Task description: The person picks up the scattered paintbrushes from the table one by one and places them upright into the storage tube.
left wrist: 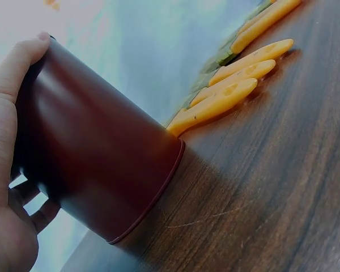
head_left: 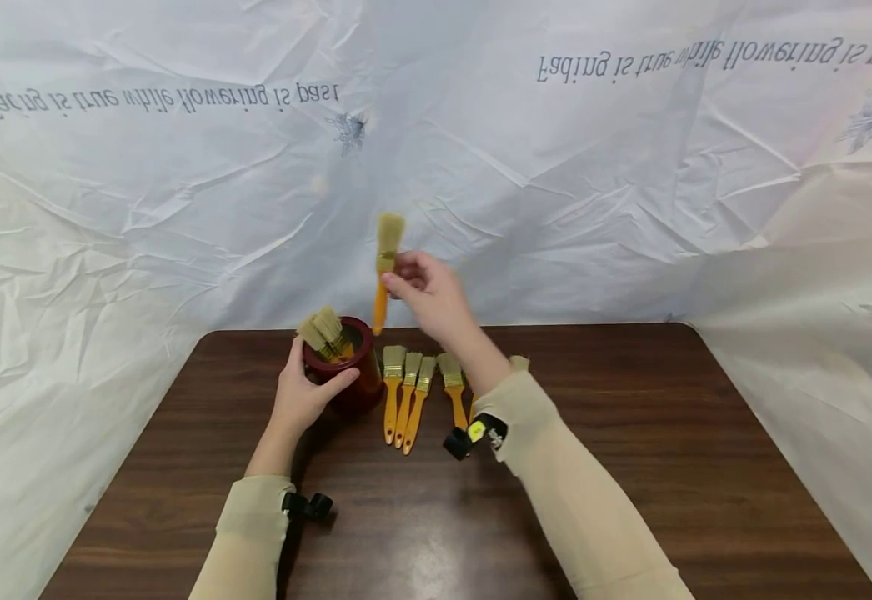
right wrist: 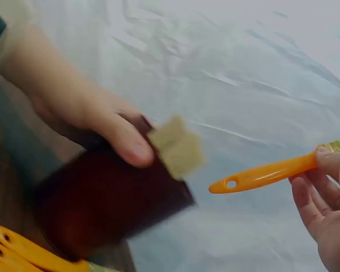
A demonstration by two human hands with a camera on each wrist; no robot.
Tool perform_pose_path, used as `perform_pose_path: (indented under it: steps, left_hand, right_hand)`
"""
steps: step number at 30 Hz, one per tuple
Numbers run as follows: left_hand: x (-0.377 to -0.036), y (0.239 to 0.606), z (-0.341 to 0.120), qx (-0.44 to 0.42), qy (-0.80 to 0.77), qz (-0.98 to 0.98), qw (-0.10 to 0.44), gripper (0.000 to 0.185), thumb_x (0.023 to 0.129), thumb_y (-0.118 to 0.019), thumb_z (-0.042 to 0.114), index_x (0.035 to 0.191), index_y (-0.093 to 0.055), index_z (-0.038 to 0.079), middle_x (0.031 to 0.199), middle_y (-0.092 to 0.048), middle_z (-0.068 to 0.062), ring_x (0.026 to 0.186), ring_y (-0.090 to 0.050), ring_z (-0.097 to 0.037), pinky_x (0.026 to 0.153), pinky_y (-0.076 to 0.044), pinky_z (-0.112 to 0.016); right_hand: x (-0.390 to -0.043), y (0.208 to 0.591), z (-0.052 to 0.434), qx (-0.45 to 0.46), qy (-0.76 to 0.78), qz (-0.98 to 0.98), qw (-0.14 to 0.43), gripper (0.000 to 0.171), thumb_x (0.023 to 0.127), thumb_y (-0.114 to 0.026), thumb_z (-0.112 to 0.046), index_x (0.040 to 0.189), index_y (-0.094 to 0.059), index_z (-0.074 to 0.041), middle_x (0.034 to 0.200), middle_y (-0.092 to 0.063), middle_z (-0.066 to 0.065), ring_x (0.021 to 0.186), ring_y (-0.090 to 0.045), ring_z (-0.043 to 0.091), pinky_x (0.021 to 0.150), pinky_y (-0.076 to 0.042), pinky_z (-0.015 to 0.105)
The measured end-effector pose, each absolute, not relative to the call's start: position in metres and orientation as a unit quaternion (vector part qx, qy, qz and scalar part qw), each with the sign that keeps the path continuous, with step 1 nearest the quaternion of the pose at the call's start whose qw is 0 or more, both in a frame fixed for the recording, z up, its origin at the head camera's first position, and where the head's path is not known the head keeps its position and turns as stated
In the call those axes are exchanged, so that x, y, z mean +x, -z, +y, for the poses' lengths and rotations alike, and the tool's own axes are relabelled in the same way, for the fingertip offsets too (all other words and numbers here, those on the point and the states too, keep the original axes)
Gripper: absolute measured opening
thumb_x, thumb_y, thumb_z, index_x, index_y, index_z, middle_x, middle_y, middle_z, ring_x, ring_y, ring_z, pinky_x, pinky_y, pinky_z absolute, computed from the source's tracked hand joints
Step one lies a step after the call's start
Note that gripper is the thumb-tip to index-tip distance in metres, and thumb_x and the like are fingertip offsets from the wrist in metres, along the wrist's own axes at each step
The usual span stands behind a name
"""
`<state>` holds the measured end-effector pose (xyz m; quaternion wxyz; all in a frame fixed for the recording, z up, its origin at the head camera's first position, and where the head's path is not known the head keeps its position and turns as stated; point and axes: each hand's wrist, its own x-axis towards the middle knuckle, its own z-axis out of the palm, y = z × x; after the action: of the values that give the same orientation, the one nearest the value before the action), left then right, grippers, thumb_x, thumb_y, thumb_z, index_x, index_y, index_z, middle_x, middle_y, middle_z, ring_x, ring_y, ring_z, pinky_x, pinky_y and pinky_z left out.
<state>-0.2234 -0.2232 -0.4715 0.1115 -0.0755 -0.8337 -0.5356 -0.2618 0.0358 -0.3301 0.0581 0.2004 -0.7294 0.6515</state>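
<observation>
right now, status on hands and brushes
Left hand grips red cup. Right hand pinches brush above cup. Loose brushes beside cup, nothing blocking.

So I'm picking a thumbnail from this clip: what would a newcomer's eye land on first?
Likely the orange-handled brush held upright in the air, bristles up, pinched by the right hand just above the dark red cup. Next, the left hand gripping that cup, with brush heads poking out of it, and the row of brushes lying flat on the dark wooden table to its right.
</observation>
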Motion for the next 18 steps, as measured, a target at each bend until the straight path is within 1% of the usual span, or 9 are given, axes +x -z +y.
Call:
perform_pose_path:
  steps: [3, 5, 8, 9, 11, 13, 15, 16, 18]
  left_hand:
    - [-0.223, 0.471, -0.223, -0.076, 0.536, -0.833, 0.111, 0.098, 0.092, -0.09, 0.035, 0.17, -0.032, 0.026, 0.156, -0.055, -0.015, 0.144, -0.053, -0.036, 0.116, -0.043, -0.064]
    - [-0.223, 0.47, -0.222, -0.078, 0.536, -0.833, 0.111, 0.097, 0.092, -0.09, 0.035, 0.17, -0.032, 0.026, 0.156, -0.055, -0.015, 0.143, -0.053, -0.036, 0.115, -0.044, -0.063]
    - [-0.222, 0.47, -0.221, -0.079, 0.533, -0.835, 0.11, 0.098, 0.093, -0.09, 0.035, 0.17, -0.031, 0.025, 0.156, -0.054, -0.015, 0.141, -0.054, -0.036, 0.114, -0.045, -0.062]
    - [-0.222, 0.47, -0.221, -0.081, 0.533, -0.835, 0.11, 0.097, 0.093, -0.09, 0.035, 0.17, -0.031, 0.024, 0.155, -0.054, -0.015, 0.14, -0.055, -0.036, 0.113, -0.046, -0.061]
    - [-0.222, 0.47, -0.22, -0.084, 0.533, -0.835, 0.109, 0.097, 0.094, -0.089, 0.034, 0.17, -0.031, 0.023, 0.154, -0.055, -0.016, 0.138, -0.057, -0.037, 0.11, -0.048, -0.061]
    - [-0.222, 0.47, -0.22, -0.087, 0.531, -0.836, 0.111, 0.096, 0.094, -0.089, 0.034, 0.17, -0.032, 0.022, 0.152, -0.056, -0.016, 0.136, -0.058, -0.036, 0.108, -0.049, -0.06]
    - [-0.222, 0.47, -0.221, -0.088, 0.529, -0.837, 0.111, 0.094, 0.094, -0.089, 0.034, 0.169, -0.033, 0.02, 0.15, -0.057, -0.016, 0.133, -0.059, -0.036, 0.105, -0.05, -0.059]
    - [-0.222, 0.47, -0.221, -0.087, 0.528, -0.837, 0.113, 0.094, 0.094, -0.089, 0.034, 0.168, -0.033, 0.02, 0.15, -0.057, -0.016, 0.133, -0.059, -0.036, 0.105, -0.051, -0.058]
    - [-0.222, 0.47, -0.222, -0.084, 0.526, -0.839, 0.114, 0.095, 0.093, -0.089, 0.035, 0.169, -0.033, 0.02, 0.152, -0.056, -0.016, 0.134, -0.059, -0.035, 0.105, -0.051, -0.058]
  right_hand:
    - [-0.258, 0.335, 0.012, 0.223, -0.59, -0.774, 0.054, 0.024, 0.108, -0.074, -0.02, 0.127, -0.072, -0.007, 0.115, -0.077, 0.006, 0.1, -0.073, 0.02, 0.088, -0.061, 0.034]
    - [-0.254, 0.341, 0.002, 0.238, -0.544, -0.803, 0.046, 0.024, 0.108, -0.074, -0.025, 0.127, -0.073, -0.012, 0.114, -0.078, 0.001, 0.102, -0.072, 0.016, 0.083, -0.059, 0.029]
    - [-0.249, 0.353, -0.007, 0.264, -0.48, -0.836, 0.032, 0.023, 0.109, -0.072, -0.029, 0.126, -0.074, -0.014, 0.113, -0.079, -0.001, 0.103, -0.072, 0.013, 0.081, -0.058, 0.027]
    - [-0.248, 0.358, -0.008, 0.274, -0.457, -0.846, 0.029, 0.023, 0.109, -0.071, -0.03, 0.126, -0.074, -0.014, 0.113, -0.079, -0.002, 0.102, -0.072, 0.012, 0.082, -0.059, 0.028]
    - [-0.246, 0.366, -0.01, 0.293, -0.407, -0.865, 0.029, 0.023, 0.11, -0.069, -0.032, 0.125, -0.077, -0.015, 0.114, -0.079, -0.003, 0.106, -0.072, 0.014, 0.097, -0.054, 0.034]
    - [-0.245, 0.373, -0.011, 0.303, -0.361, -0.882, 0.03, 0.025, 0.111, -0.068, -0.035, 0.125, -0.079, -0.017, 0.12, -0.078, -0.002, 0.114, -0.069, 0.019, 0.107, -0.046, 0.046]
    - [-0.243, 0.377, -0.012, 0.309, -0.313, -0.897, 0.035, 0.028, 0.111, -0.067, -0.039, 0.125, -0.082, -0.02, 0.129, -0.075, -0.003, 0.123, -0.064, 0.023, 0.107, -0.039, 0.054]
    - [-0.243, 0.379, -0.013, 0.311, -0.297, -0.902, 0.037, 0.029, 0.111, -0.067, -0.04, 0.126, -0.082, -0.021, 0.135, -0.072, -0.002, 0.129, -0.06, 0.026, 0.106, -0.036, 0.056]
    - [-0.242, 0.38, -0.013, 0.313, -0.282, -0.906, 0.039, 0.03, 0.111, -0.067, -0.039, 0.13, -0.082, -0.022, 0.143, -0.066, 0.002, 0.136, -0.054, 0.03, 0.105, -0.037, 0.055]
